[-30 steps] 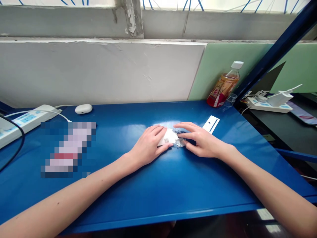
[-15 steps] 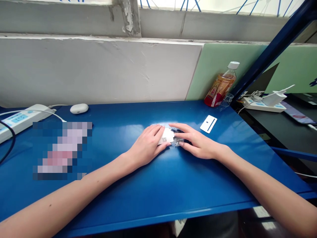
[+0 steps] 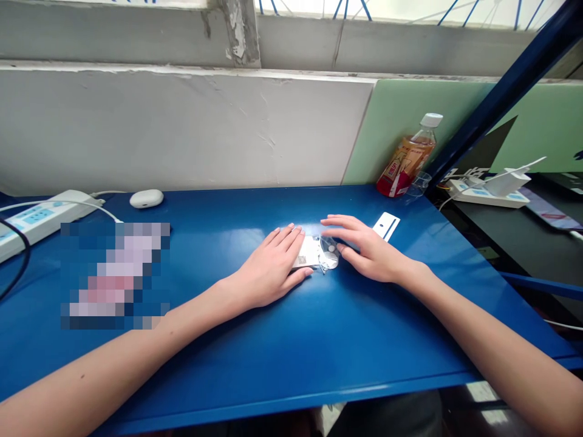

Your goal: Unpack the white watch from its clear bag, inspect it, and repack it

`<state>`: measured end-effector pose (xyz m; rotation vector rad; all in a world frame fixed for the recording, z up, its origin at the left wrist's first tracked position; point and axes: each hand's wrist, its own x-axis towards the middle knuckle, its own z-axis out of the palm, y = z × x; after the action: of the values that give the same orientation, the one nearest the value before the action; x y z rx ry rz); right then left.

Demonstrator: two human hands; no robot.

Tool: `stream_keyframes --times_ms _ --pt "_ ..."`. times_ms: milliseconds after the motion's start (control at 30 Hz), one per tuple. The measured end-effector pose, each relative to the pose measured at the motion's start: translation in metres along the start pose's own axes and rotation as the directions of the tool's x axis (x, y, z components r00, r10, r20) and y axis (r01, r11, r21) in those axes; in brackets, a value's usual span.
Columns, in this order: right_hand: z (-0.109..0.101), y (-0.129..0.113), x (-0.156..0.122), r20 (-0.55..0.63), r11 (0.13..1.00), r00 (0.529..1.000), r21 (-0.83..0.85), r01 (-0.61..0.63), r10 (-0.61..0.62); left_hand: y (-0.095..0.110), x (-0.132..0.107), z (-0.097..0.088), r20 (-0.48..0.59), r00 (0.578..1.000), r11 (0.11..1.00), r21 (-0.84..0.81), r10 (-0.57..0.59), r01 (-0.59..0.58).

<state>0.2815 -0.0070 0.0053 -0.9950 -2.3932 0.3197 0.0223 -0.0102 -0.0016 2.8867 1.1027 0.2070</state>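
Note:
My left hand (image 3: 272,267) lies flat on the blue table (image 3: 282,358), fingers stretched out and pressing the left part of a small white packet (image 3: 308,252) with a printed code. My right hand (image 3: 364,249) rests just right of it, fingers extended and spread, touching a clear plastic bag (image 3: 328,257) with small metal parts that sticks out of the packet. Neither hand grips anything.
A white plastic card (image 3: 387,225) lies right of my right hand. A tea bottle (image 3: 407,159) stands at the back right beside a dark blue post. A white earbud case (image 3: 146,198), a power strip (image 3: 40,215) with cables and a blurred patch sit at the left.
My right hand has opened and slid slightly right, uncovering the clear bag. My left hand has flattened further on the packet.

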Motion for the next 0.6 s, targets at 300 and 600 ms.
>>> stream_keyframes --times_ms 300,600 --pt "-0.001 -0.004 0.002 -0.044 1.000 0.999 0.023 -0.019 0.020 0.003 0.001 -0.001 0.011 1.000 0.999 0.036 -0.006 0.005" --pt "0.000 -0.018 0.002 0.061 0.997 0.996 0.050 0.061 -0.064 0.003 0.001 0.000 -0.019 1.000 0.999 0.036 -0.001 0.002"
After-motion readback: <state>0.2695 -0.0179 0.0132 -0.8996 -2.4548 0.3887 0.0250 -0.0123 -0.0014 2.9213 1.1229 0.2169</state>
